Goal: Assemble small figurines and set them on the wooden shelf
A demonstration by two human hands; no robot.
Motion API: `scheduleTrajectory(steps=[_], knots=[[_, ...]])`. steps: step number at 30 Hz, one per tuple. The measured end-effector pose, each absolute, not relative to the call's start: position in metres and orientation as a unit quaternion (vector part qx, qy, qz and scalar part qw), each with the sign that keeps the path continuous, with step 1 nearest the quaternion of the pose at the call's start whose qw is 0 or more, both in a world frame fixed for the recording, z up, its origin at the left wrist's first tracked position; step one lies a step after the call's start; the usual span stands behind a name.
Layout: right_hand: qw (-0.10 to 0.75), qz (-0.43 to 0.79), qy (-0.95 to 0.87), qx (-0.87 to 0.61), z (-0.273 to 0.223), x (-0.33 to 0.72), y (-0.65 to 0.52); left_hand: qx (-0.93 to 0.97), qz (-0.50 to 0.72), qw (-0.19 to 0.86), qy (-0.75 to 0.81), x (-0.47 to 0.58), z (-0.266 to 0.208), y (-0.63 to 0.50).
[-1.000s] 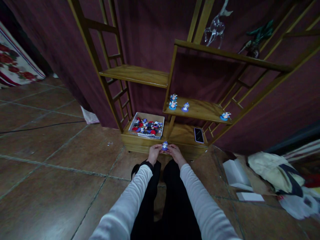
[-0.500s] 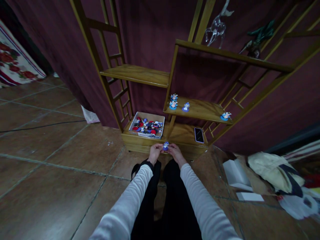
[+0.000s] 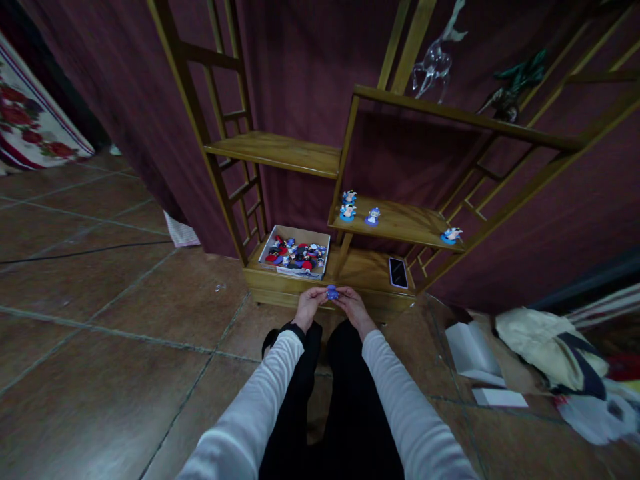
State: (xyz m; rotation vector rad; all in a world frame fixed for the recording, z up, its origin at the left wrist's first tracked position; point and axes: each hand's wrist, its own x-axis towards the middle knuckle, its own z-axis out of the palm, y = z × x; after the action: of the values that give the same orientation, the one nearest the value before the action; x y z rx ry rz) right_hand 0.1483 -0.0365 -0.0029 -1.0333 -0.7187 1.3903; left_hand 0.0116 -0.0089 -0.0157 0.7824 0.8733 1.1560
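Observation:
Between my fingertips is a small purple figurine point(image 3: 332, 292), held in front of the low drawer front of the wooden shelf unit. My left hand point(image 3: 309, 307) pinches it from the left, and my right hand point(image 3: 352, 306) grips it from the right. Just beyond my left hand sits a shallow cardboard box point(image 3: 324, 272) full of red, purple and dark figurines. Higher up, on the middle shelf point(image 3: 405, 217), stand a purple-and-white figurine point(image 3: 373, 216), a blue-based figurine point(image 3: 347, 212) with a similar one behind it, and another blue-based figurine point(image 3: 451, 235) at the right end.
A phone point(image 3: 398, 272) lies on the bottom shelf to the right. On the upper shelf are a clear glass horse point(image 3: 437, 63) and a dark green ornament point(image 3: 515, 87). A white box point(image 3: 473, 352), a cream bag point(image 3: 547, 347) and a plastic bag point(image 3: 597, 413) lie on the floor at right.
The figurine in my fingers has been turned: its white front showed before, and now mostly purple faces me. Both hands stay in nearly the same place.

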Motion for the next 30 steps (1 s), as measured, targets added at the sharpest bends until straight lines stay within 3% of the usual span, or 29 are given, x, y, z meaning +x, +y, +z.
scheduleTrajectory(steps=[30], knots=[[0.553,0.613,-0.339,-0.45,0.0013,0.1433,-0.04,0.38,0.499,0.655,0.421,0.0146,-0.0103,-0.0112]])
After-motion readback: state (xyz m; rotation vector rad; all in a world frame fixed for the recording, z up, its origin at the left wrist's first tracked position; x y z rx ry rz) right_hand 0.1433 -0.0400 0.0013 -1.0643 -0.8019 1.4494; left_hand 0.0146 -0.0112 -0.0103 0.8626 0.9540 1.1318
